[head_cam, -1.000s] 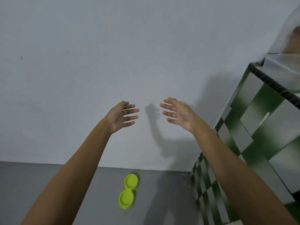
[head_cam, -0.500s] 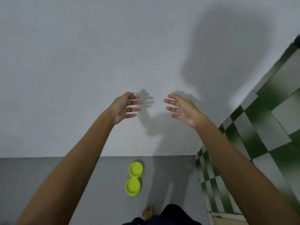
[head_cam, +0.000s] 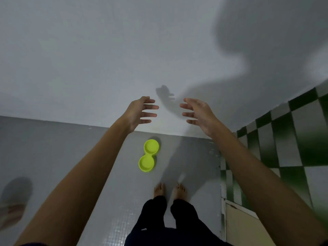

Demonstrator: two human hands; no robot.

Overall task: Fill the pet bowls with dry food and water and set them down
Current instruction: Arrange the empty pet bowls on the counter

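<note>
On the grey floor by the wall, the double bowl (head_cam: 148, 155) lies empty, now nearer in view with bare feet (head_cam: 169, 190) just behind it; left hand (head_cam: 140, 112) and right hand (head_cam: 198, 113) hover above, fingers spread, holding nothing, so pickup comes next

blurred slipper (head_cam: 15, 201) cut by left edge, both forearms cut by bottom edge

both arms reach forward, left hand (head_cam: 137, 112) and right hand (head_cam: 200, 113) empty, palms facing, fingers (head_cam: 148, 115) spread.
</note>
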